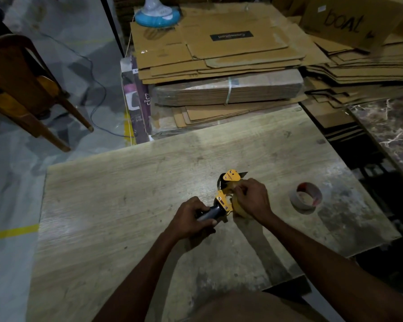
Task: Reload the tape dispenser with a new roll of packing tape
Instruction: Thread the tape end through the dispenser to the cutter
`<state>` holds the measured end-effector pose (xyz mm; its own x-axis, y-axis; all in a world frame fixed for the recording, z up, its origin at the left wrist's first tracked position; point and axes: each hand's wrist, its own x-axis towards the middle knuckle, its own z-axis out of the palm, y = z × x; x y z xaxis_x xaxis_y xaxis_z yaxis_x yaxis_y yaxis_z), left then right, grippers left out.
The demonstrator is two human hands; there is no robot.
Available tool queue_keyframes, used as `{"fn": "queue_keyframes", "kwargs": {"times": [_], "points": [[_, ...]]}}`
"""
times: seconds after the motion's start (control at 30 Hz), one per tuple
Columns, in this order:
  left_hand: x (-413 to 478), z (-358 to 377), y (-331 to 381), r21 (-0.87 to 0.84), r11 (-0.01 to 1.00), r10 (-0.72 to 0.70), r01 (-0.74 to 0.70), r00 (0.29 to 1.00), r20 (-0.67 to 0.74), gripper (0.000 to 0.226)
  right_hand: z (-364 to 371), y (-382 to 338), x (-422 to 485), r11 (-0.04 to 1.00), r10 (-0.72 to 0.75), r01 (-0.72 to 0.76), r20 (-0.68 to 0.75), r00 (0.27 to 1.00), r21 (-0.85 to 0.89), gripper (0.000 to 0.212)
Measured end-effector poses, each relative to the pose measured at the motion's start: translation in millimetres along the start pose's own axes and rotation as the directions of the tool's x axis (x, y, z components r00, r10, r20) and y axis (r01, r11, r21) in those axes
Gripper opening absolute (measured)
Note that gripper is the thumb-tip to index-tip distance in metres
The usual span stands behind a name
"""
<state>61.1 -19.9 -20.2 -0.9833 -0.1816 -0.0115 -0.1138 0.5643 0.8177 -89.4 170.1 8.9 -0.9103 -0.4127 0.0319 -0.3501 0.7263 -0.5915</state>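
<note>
Dispenser gripped at the table's near middle

Dispenser (226, 194) lies on the table (126, 205), a yellow frame with a dark handle pointing toward the person and a dark blade end pointing away. A brown roll (239, 206) sits in it, mostly hidden under the right hand. The left hand (191, 219) is closed around the handle. The right hand (251, 198) rests over the roll with fingers curled, fingertips pinched at the frame beside the roll; whether they hold a tape end I cannot tell. Right of the dispenser, apart from it, an empty core (306, 197) stands tilted on the table, grey with red marks inside. The table is pale wood grain, scuffed and stained. Beyond the dispenser flattened cartons (219, 54) are stacked, with a blue fan base (157, 16) on top. Far left of it stands a brown chair (21, 84) on a grey floor with yellow tape lines
</note>
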Motion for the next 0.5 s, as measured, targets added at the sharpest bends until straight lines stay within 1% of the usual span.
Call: {"fn": "queue_keyframes", "kwargs": {"times": [0.07,0.13,0.2,0.3,0.43,0.5], "points": [[10.0,-9.0,0.0,-0.037,0.998,-0.056,0.058,0.997,0.045,0.024,-1.1,2.4,1.6,0.998,-0.060,0.060,0.019,0.998,0.010,0.009],[22.9,-15.8,2.1,-0.038,0.994,-0.104,0.107,0.992,0.070,0.019,-2.9,2.3,0.8,0.995,-0.097,0.097,0.010,0.995,0.009,0.009],[37.0,-19.0,6.7,-0.041,0.990,-0.132,0.134,0.990,0.056,0.014,-2.4,1.6,-1.5,0.991,-0.131,0.131,-0.005,0.991,0.002,0.010],[54.2,-13.0,17.8,-0.072,0.976,-0.206,0.208,0.978,0.033,0.015,-2.1,-1.6,-5.9,0.986,-0.169,0.169,-0.010,0.986,-0.002,0.015],[68.6,3.5,30.7,-0.199,0.897,-0.403,0.394,0.915,-0.008,0.026,1.1,-0.4,-7.1,0.984,-0.176,0.176,-0.002,0.984,-0.002,0.008],[77.5,7.2,31.8,-0.266,0.817,-0.529,0.511,0.849,0.005,0.025,4.0,1.3,-6.0,0.989,-0.147,0.147,0.008,0.989,-0.006,0.004]]}}
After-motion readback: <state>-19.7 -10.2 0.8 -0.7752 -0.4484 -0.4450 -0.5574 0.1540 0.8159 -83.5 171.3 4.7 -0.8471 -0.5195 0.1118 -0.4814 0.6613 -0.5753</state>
